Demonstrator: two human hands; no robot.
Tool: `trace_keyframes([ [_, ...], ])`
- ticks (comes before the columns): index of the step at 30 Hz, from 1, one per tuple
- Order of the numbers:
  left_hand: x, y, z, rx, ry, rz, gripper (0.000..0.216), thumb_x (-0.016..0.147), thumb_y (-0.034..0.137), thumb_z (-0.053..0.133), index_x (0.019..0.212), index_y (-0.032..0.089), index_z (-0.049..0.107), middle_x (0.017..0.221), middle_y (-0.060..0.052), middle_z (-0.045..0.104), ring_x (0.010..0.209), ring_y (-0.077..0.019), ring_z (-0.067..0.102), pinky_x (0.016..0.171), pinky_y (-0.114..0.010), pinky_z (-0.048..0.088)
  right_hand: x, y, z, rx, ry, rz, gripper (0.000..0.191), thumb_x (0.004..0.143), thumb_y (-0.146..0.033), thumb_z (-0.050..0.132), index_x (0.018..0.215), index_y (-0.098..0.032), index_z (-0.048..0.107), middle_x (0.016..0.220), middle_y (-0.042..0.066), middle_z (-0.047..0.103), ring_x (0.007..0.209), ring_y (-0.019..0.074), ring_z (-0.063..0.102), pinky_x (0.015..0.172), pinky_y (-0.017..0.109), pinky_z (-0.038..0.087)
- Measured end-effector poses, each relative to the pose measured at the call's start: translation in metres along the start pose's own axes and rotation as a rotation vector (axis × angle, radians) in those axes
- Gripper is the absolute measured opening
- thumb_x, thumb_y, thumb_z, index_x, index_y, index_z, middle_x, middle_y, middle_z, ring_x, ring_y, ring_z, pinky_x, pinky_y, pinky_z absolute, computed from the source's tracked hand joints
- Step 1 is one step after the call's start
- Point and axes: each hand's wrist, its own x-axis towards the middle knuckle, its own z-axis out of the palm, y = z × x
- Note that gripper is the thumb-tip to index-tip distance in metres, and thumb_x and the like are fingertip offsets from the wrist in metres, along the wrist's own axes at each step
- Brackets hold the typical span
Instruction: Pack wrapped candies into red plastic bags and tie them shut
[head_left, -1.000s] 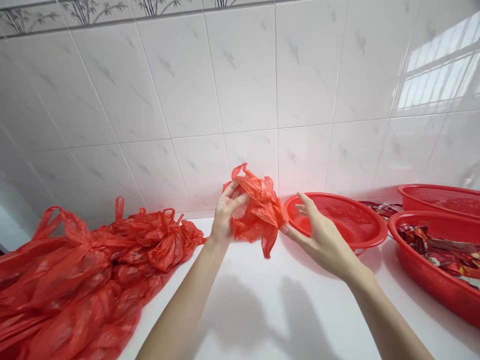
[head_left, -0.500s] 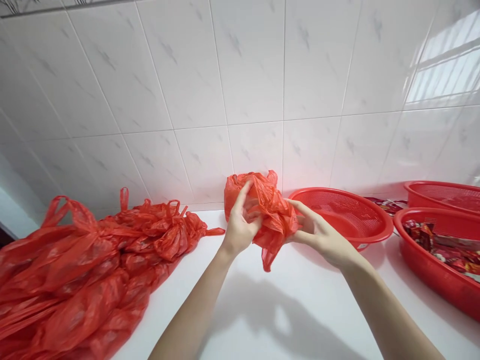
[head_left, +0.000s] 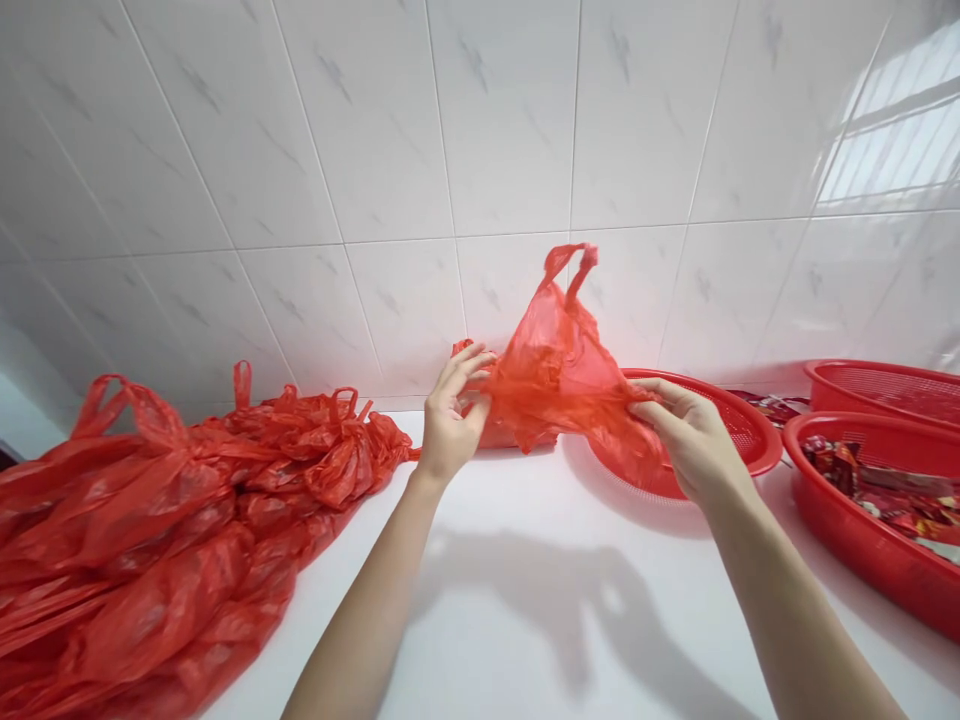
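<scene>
A thin red plastic bag (head_left: pixel 559 370) is stretched between my two hands above the white counter, its handles sticking up towards the tiled wall. My left hand (head_left: pixel 448 425) pinches the bag's left edge with fingers closed on the film. My right hand (head_left: pixel 690 435) grips the bag's right edge, in front of a red mesh basket (head_left: pixel 754 440) that stands behind it.
A big heap of red plastic bags (head_left: pixel 172 520) covers the counter's left side. At the right, a red basket (head_left: pixel 862 520) holds wrapped snack packets, and another red basket (head_left: pixel 885 385) stands behind it. White tiled wall (head_left: pixel 480 150) runs along the back.
The bag was a crumpled ball in my left hand; both hands took hold and pulled apart, spreading it open with its handles up.
</scene>
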Motion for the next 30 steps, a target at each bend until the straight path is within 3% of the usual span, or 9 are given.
trace_keyframes([
  [4, 0.007, -0.006, -0.006, -0.018, 0.081, -0.132, 0.037, 0.072, 0.018, 0.064, 0.108, 0.019, 0.069, 0.130, -0.012, 0.066, 0.105, -0.0216, 0.069, 0.085, -0.031, 0.059, 0.003, 0.002, -0.006, 0.030, 0.090, -0.033, 0.017, 0.074, -0.028, 0.066, 0.086, -0.018, 0.071, 0.082, 0.003, 0.073, 0.070, 0.0156, 0.066, 0.070, 0.029, 0.057],
  [8, 0.007, -0.001, -0.009, -0.078, -0.045, -0.195, 0.054, 0.065, 0.018, 0.066, 0.120, 0.021, 0.063, 0.131, -0.011, 0.065, 0.111, -0.0227, 0.066, 0.093, -0.035, 0.056, 0.002, 0.001, -0.003, -0.042, 0.057, -0.039, 0.020, 0.075, -0.030, 0.064, 0.090, -0.018, 0.070, 0.085, 0.004, 0.073, 0.073, 0.0178, 0.068, 0.074, 0.032, 0.057],
  [13, 0.005, 0.013, -0.011, -0.094, -0.030, -0.005, 0.055, 0.073, 0.026, 0.068, 0.127, 0.025, 0.058, 0.139, -0.009, 0.059, 0.123, -0.0256, 0.061, 0.109, -0.043, 0.047, -0.002, -0.003, 0.003, -0.191, -0.045, -0.014, 0.023, 0.077, -0.030, 0.060, 0.095, -0.018, 0.068, 0.094, 0.007, 0.075, 0.089, 0.0236, 0.070, 0.080, 0.035, 0.056],
  [17, -0.002, 0.029, -0.006, 0.175, 0.019, 0.195, 0.047, 0.078, 0.027, 0.072, 0.124, 0.026, 0.062, 0.144, -0.009, 0.053, 0.138, -0.0284, 0.049, 0.115, -0.048, 0.041, -0.004, 0.001, 0.004, -0.320, -0.111, -0.035, 0.025, 0.076, -0.026, 0.056, 0.096, -0.019, 0.069, 0.098, 0.007, 0.075, 0.094, 0.0244, 0.069, 0.081, 0.035, 0.053],
  [19, -0.007, 0.037, -0.002, 0.325, -0.096, 0.232, 0.032, 0.080, 0.025, 0.070, 0.112, 0.025, 0.068, 0.152, -0.008, 0.046, 0.143, -0.0294, 0.043, 0.119, -0.049, 0.037, -0.004, 0.004, 0.005, -0.354, -0.158, -0.044, 0.027, 0.075, -0.025, 0.054, 0.097, -0.019, 0.070, 0.098, 0.006, 0.074, 0.094, 0.0242, 0.068, 0.080, 0.034, 0.052],
  [21, -0.012, 0.042, 0.003, 0.414, -0.305, 0.201, 0.016, 0.083, 0.022, 0.067, 0.098, 0.025, 0.073, 0.159, -0.005, 0.038, 0.146, -0.0299, 0.039, 0.122, -0.050, 0.033, -0.003, 0.006, 0.006, -0.373, -0.200, -0.040, 0.030, 0.075, -0.025, 0.053, 0.099, -0.019, 0.070, 0.098, 0.006, 0.074, 0.094, 0.0242, 0.068, 0.081, 0.035, 0.052],
  [26, -0.018, 0.032, 0.017, 0.543, -0.769, -0.083, 0.020, 0.082, 0.018, 0.067, 0.095, 0.027, 0.079, 0.166, 0.000, 0.028, 0.152, -0.0358, 0.026, 0.122, -0.055, 0.030, -0.002, 0.010, 0.007, -0.410, -0.261, -0.014, 0.038, 0.073, -0.023, 0.049, 0.105, -0.019, 0.068, 0.091, 0.004, 0.070, 0.083, 0.0218, 0.065, 0.074, 0.034, 0.050],
  [28, -0.019, 0.022, 0.023, 0.523, -0.861, -0.197, 0.025, 0.082, 0.017, 0.065, 0.100, 0.028, 0.080, 0.164, -0.002, 0.032, 0.149, -0.0355, 0.034, 0.118, -0.051, 0.038, -0.002, 0.010, 0.007, -0.397, -0.305, 0.000, 0.041, 0.071, -0.021, 0.047, 0.107, -0.019, 0.067, 0.088, 0.003, 0.069, 0.077, 0.0197, 0.062, 0.069, 0.031, 0.048],
  [30, -0.020, 0.014, 0.028, 0.469, -0.910, -0.248, 0.027, 0.082, 0.017, 0.064, 0.102, 0.026, 0.080, 0.152, -0.005, 0.047, 0.136, -0.0318, 0.051, 0.106, -0.042, 0.050, -0.002, 0.011, 0.007, -0.385, -0.347, 0.028, 0.045, 0.070, -0.020, 0.046, 0.110, -0.019, 0.066, 0.082, 0.001, 0.068, 0.069, 0.0172, 0.058, 0.063, 0.029, 0.045],
])
